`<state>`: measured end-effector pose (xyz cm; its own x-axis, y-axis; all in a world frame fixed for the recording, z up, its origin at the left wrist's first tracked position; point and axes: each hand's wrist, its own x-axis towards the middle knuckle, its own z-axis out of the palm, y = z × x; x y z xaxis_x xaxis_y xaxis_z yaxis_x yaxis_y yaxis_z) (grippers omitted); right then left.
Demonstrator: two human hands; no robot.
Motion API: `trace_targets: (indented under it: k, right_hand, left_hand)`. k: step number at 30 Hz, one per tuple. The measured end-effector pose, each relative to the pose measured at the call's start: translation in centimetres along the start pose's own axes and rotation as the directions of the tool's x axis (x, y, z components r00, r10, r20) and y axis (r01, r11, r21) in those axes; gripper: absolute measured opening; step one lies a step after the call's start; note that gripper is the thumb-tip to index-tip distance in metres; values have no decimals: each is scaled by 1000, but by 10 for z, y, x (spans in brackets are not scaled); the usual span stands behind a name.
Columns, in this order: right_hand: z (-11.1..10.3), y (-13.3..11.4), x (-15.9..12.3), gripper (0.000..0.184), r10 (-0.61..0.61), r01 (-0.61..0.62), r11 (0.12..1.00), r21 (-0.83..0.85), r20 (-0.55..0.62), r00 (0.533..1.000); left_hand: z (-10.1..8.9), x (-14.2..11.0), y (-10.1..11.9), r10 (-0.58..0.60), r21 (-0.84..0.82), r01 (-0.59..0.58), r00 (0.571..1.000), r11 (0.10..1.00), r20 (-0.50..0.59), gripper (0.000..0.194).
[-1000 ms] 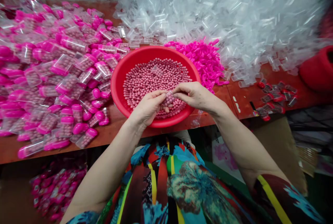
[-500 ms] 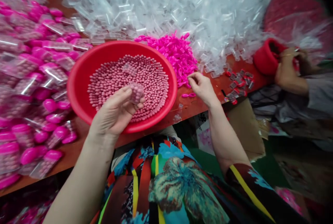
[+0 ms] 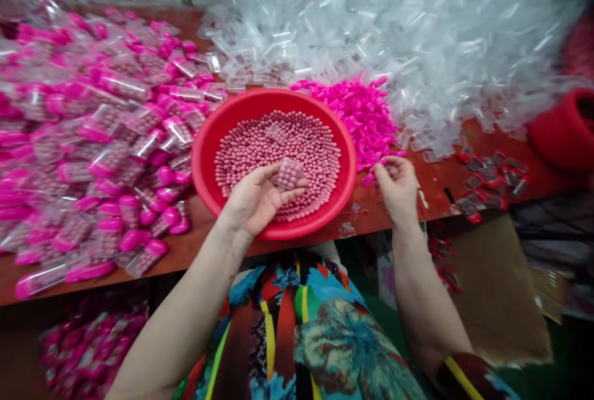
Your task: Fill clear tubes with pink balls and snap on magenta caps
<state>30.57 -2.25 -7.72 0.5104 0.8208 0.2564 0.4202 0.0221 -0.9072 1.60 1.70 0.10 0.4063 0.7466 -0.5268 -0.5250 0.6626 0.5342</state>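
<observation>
My left hand (image 3: 257, 199) is over the red basin, palm up, with its fingers curled round a small clear container (image 3: 288, 173) filled with pink beads. Below it, the red basin (image 3: 204, 180) holds many loose pink beads (image 3: 245, 152), and another clear container (image 3: 277, 133) lies among them. To the right of the basin, my right hand (image 3: 398, 189) has its fingertips pinched together at the near edge of a heap of small bright pink plastic pieces (image 3: 362, 115). Pink bits show beside its thumb and fingers; what lies between them is hidden.
Bead-filled clear containers with pink ends (image 3: 111, 158) cover the left of the table. Empty clear containers (image 3: 371, 28) are heaped at the back. Small red-and-clear pieces (image 3: 496, 180) and a red pot (image 3: 559, 130) are at the right. A cardboard box (image 3: 496, 288) stands below the edge.
The view has swung left, so everything sits further right. My right hand has come down to the near edge of the pink heap. My left hand still holds the bead-filled container, now turned more upward.
</observation>
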Motion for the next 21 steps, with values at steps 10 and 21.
trace_targets:
  k: [10, 21]
  right_hand:
    - [89, -104, -17, 14, -182, 85, 948, 308, 304, 935]
    - [77, -112, -20, 27, -354, 295, 935, 197, 577, 736]
  left_hand:
    - [-9, -2, -6, 58, -5, -58, 994, 998, 90, 16]
    - [-10, -4, -8, 102, 28, -105, 992, 994, 80, 19]
